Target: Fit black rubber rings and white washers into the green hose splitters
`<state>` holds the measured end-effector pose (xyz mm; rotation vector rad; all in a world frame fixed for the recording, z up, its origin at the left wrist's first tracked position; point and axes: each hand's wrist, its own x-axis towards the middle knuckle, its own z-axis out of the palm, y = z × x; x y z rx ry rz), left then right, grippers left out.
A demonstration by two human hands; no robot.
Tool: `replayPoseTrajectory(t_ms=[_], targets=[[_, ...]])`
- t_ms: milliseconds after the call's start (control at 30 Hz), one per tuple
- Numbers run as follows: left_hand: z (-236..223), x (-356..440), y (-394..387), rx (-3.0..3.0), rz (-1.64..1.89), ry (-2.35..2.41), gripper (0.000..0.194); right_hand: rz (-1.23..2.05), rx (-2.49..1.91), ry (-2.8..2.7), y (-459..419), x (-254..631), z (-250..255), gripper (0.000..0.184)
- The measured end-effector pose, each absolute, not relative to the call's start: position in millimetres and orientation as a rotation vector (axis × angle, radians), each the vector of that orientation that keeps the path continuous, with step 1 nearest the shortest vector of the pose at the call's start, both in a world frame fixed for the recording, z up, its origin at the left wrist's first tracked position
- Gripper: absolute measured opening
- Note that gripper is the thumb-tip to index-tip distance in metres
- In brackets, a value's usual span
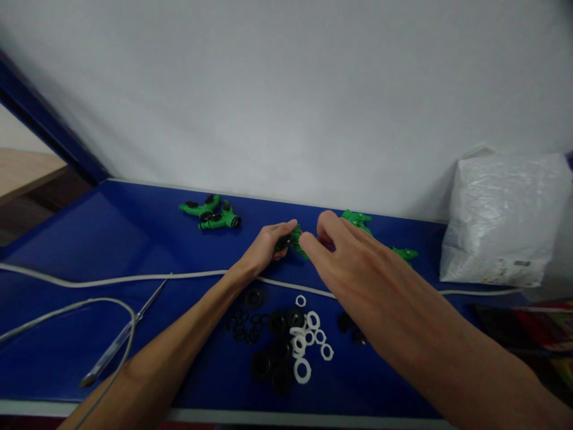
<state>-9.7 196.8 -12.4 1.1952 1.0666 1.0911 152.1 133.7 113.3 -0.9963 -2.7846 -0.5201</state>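
Note:
My left hand (268, 242) is closed round a green plastic hose splitter (296, 239) with a dark part on it, held just above the blue table. My right hand (340, 245) reaches in from the right, its thumb tip at the splitter and its fingers curled; whatever they pinch is hidden. Below both hands lie white plastic ring nuts (302, 371), black threaded collars (282, 379) and small black O-rings (240, 330). More green splitters with black parts (219, 220) rest at the back left. Other green pieces (357, 219) sit behind my right hand, partly covered.
A white cable (147, 278) runs across the table (147, 239) under my arms, and its loop (129, 310) hangs at the left. A screwdriver with a clear handle (111, 352) lies beside it. At the right stands a white plastic-wrapped package (501, 221). A pale wall (286, 107) closes the back.

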Motion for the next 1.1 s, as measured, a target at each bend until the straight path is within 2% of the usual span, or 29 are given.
replayPoseTrajectory(t_ms=[167,333,500,700,833,1100], targets=[[-11,-10,197,1.218,1.121,1.037,0.037,-0.603,-0.816,-2.810,137,152,112,0.034],[-18,-10,199,1.221,1.120,1.005,0.036,-0.598,-0.975,-2.826,139,147,114,0.030],[-20,-11,201,1.155,1.115,0.985,0.042,-0.641,-1.065,-2.781,139,146,111,0.016],[-20,-11,202,1.138,1.110,0.997,0.045,-0.674,-1.055,-2.733,141,151,102,0.017],[-19,-11,201,1.166,1.105,1.005,0.047,-0.627,-0.950,-2.740,144,156,97,0.010],[-16,-11,200,1.216,1.088,1.025,0.049,-0.575,-0.970,-2.821,138,156,109,0.030]])
